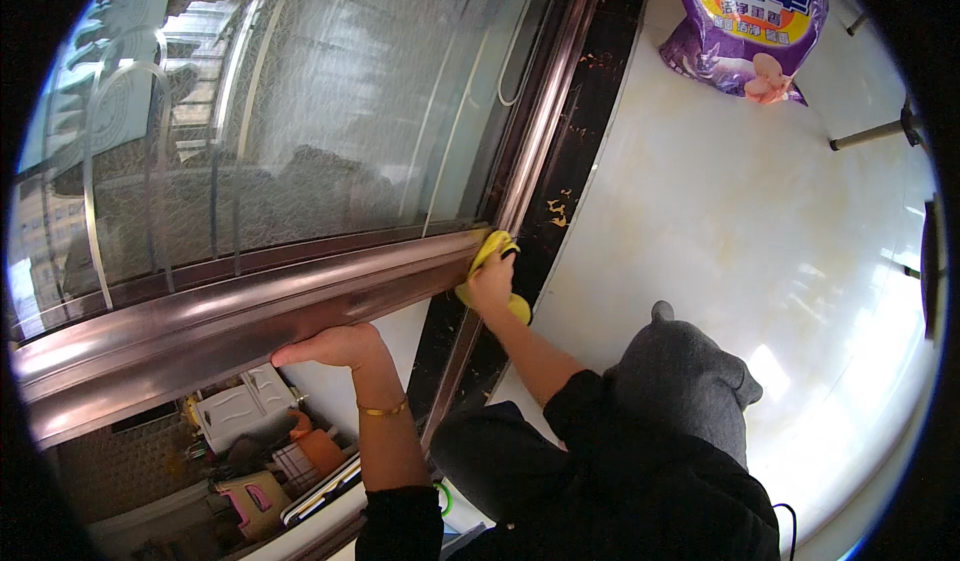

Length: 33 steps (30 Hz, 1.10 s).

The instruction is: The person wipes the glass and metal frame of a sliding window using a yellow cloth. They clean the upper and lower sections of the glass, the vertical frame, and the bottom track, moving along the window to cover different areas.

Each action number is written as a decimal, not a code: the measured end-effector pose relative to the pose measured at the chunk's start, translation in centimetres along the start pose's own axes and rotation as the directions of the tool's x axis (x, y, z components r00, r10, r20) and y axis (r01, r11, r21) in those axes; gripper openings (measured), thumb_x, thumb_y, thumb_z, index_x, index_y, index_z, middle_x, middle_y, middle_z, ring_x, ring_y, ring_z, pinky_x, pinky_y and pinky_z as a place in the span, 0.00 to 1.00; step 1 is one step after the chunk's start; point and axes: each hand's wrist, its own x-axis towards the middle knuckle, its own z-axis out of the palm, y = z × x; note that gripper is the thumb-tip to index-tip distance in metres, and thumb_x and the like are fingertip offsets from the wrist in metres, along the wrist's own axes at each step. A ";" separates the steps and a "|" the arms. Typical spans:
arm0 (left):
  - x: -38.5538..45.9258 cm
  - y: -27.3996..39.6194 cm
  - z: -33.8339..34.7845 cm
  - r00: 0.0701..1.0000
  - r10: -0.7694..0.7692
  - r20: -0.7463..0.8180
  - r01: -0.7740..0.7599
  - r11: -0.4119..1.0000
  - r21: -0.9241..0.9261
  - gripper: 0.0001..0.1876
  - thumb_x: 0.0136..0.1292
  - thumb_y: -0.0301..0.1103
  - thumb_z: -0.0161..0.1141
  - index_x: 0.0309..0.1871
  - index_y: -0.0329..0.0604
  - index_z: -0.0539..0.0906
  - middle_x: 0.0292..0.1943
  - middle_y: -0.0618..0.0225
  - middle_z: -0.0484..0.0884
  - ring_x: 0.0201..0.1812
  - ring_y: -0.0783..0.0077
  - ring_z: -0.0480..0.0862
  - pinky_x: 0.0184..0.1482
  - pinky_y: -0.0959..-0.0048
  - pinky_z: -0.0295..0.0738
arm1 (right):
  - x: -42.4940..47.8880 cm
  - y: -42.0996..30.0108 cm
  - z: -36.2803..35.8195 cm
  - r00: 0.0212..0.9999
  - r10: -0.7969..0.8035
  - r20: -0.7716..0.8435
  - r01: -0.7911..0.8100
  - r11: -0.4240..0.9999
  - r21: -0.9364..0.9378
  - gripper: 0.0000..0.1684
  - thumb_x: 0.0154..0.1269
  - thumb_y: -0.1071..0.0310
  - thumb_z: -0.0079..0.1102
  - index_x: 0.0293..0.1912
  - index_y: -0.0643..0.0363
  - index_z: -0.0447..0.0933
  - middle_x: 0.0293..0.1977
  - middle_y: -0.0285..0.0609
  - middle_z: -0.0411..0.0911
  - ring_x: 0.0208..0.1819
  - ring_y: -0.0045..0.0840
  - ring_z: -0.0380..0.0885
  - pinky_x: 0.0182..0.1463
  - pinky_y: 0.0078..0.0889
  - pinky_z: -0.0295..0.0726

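A yellow cloth [492, 250] is bunched in my right hand [493, 280]. I press it against the lower corner of a sliding glass door, where the copper-coloured metal door frame [262, 280] meets the shiny metal track [551, 111]. Part of the cloth hangs down below my fingers. My left hand [334, 347] grips the near edge of the door frame, its thumb side showing and its other fingers hidden behind the edge. Above the frame is the patterned glass pane [322, 111], which carries reflections.
A purple printed bag [742, 43] stands on the pale glossy floor [675, 208], near thin stand legs [866, 137]. A black stone strip [570, 178] runs beside the track. Past the door edge lie a white plastic box [244, 411], an orange item [321, 452] and other household goods.
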 end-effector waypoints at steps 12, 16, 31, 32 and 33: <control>-0.6 0.6 0.7 0.999 -0.005 -0.038 0.003 0.999 -0.049 0.56 0.54 0.81 0.28 0.74 0.41 0.44 0.74 0.54 0.45 0.73 0.51 0.51 0.73 0.52 0.49 | -6.4 -5.9 -2.3 0.950 -0.312 -0.009 0.312 0.945 0.100 0.45 0.56 0.78 0.51 0.71 0.64 0.45 0.46 0.67 0.65 0.45 0.55 0.69 0.49 0.48 0.71; -1.1 1.5 2.0 0.999 -0.038 0.006 0.039 0.993 -0.115 0.56 0.55 0.80 0.28 0.74 0.41 0.46 0.74 0.56 0.46 0.73 0.53 0.51 0.73 0.54 0.48 | -3.7 -2.1 -0.3 0.961 -0.275 0.013 0.274 0.948 -0.162 0.36 0.58 0.76 0.51 0.67 0.66 0.56 0.51 0.66 0.63 0.50 0.53 0.68 0.52 0.47 0.72; 0.1 1.4 -4.1 0.844 -0.345 0.410 0.491 0.804 -0.336 0.46 0.63 0.73 0.31 0.71 0.42 0.55 0.69 0.59 0.61 0.68 0.58 0.62 0.70 0.58 0.53 | -12.7 -16.4 -7.4 0.576 -0.818 0.017 0.792 0.553 -0.258 0.34 0.53 0.63 0.53 0.61 0.61 0.67 0.35 0.45 0.68 0.40 0.34 0.69 0.39 0.35 0.71; 0.3 1.0 -4.7 0.764 -0.387 0.516 0.607 0.703 -0.371 0.46 0.63 0.73 0.32 0.71 0.42 0.56 0.67 0.58 0.63 0.67 0.58 0.64 0.69 0.58 0.55 | -12.8 -16.4 -6.8 0.523 -0.849 -0.078 0.817 0.525 -0.240 0.39 0.53 0.62 0.53 0.66 0.59 0.62 0.34 0.43 0.68 0.39 0.34 0.69 0.38 0.37 0.70; 0.2 1.3 -4.5 0.792 -0.373 0.483 0.563 0.752 -0.344 0.45 0.64 0.72 0.32 0.71 0.42 0.57 0.68 0.59 0.63 0.67 0.58 0.64 0.69 0.58 0.55 | -12.5 -16.0 -6.5 0.527 -0.847 -0.063 0.816 0.525 -0.240 0.40 0.53 0.63 0.52 0.67 0.60 0.59 0.33 0.44 0.68 0.37 0.35 0.68 0.37 0.37 0.69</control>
